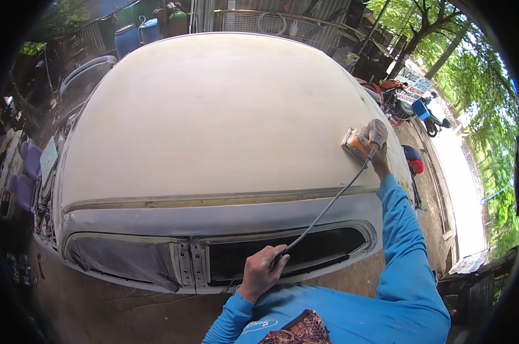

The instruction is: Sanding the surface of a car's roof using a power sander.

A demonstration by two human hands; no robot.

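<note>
An orange and grey electric sander (360,141) rests on the right edge of a pale, matt vehicle roof (213,114). My right hand (381,160) is closed around the sander's body, with that arm stretched forward in a blue sleeve. From the sander a grey power cord (334,200) runs down toward me. My left hand (263,270) pinches this cord close to my body, in front of the vehicle's side windows. The sander's pad is mostly hidden beneath its body.
Below the roof edge lie a plastic-covered window (121,258) and a dark window opening (282,252). Blue drums (127,40) stand behind the vehicle at the left. Motorcycles (405,109) and a painted sign (414,83) are at the far right. Purple seats (28,178) sit at the left.
</note>
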